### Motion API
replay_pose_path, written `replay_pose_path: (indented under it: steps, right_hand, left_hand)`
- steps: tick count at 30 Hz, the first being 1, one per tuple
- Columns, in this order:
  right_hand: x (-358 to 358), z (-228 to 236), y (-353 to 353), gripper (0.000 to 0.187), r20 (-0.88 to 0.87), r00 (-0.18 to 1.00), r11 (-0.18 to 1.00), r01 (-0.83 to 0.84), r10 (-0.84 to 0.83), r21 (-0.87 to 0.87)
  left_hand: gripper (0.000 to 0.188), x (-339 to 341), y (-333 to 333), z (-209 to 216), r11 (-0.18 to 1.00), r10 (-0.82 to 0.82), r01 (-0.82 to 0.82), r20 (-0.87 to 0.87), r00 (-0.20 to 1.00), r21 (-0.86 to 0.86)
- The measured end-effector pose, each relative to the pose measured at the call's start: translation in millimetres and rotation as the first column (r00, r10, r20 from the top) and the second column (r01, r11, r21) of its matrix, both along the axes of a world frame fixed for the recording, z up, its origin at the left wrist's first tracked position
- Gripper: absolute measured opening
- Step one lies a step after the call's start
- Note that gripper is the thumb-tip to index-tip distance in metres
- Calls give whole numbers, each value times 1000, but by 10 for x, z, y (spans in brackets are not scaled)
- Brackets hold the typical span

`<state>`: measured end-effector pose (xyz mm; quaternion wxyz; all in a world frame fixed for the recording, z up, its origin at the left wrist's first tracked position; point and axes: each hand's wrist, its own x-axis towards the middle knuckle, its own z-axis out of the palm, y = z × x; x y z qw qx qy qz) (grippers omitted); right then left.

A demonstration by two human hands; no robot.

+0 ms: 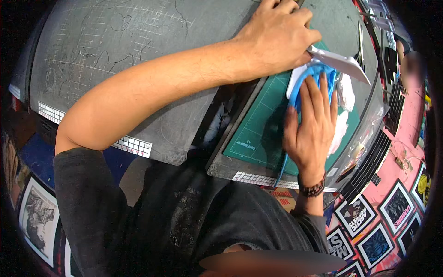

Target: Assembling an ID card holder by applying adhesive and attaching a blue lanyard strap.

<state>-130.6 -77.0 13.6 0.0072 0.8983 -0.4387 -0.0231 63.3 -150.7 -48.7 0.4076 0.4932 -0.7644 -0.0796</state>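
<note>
My left arm reaches across from the left, and my left hand is curled round one end of a flat white panel, which is tilted up off the mat. Part of that grip is hidden under the hand. Below the panel lies bunched bright blue cloth, with a thin blue strip trailing toward the table's near edge. My right hand rests on the blue cloth, fingers stretched out. A white flat surface shows under the cloth's left side. Crumpled white material sits just right of my right hand.
A green cutting mat lies on the right dark table. A gap separates it from the left dark table, which bears loose threads. Clear plastic lies at the right edge. Framed prints and a pink surface are beyond. A blurred person is at far right.
</note>
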Motion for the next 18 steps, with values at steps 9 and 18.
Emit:
replay_pose_path:
  steps: [9, 18]
  right_hand:
    - [-3, -2, -111, 51, 39, 999, 1000, 14, -14, 4]
    - [57, -83, -77, 53, 41, 999, 998, 19, -17, -64]
  left_hand:
    - [26, -27, 2, 5, 1000, -1, 1, -20, 1000, -6]
    - [27, -14, -9, 2, 1000, -10, 10, -29, 1000, 8]
